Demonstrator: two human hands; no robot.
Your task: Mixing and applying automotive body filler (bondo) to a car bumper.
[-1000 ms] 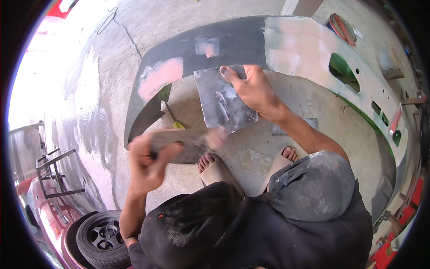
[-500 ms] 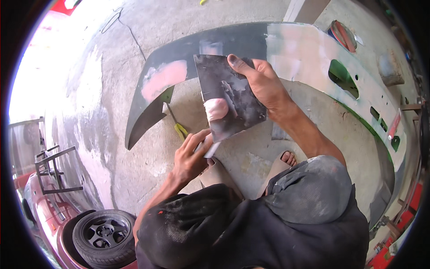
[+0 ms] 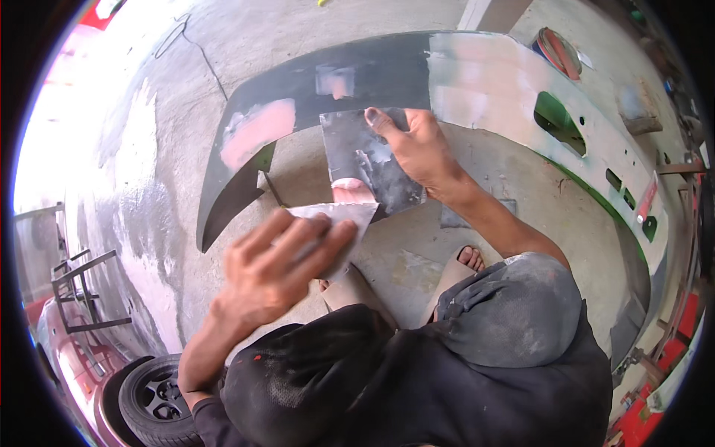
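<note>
My right hand point(image 3: 426, 155) grips a dark, smeared flat mixing board point(image 3: 391, 182) by its upper right edge, thumb on top. A lump of pink body filler point(image 3: 351, 190) sits near the board's lower left edge. My left hand point(image 3: 272, 268), slightly blurred, is closed on a pale, thin filler spreader point(image 3: 363, 216). The spreader's edge lies over the lower part of the filler, at the board's lower left. Beyond the board lies a long curved car bumper point(image 3: 380, 71), dark grey at left and pale at right, with pink filler patches point(image 3: 261, 132).
Beside my left knee is a wheel with tyre point(image 3: 153, 398), near a black metal frame point(image 3: 82, 290). A round can point(image 3: 558, 54) and a rough block point(image 3: 639, 110) stand beyond the bumper. A grey flat piece point(image 3: 480, 214) lies on the concrete floor. A cable point(image 3: 205, 56) runs at far left.
My left hand has risen from below the board, bringing the spreader over the filler. The board has come down slightly in the view. The yellow tool handle is now hidden behind my left hand.
</note>
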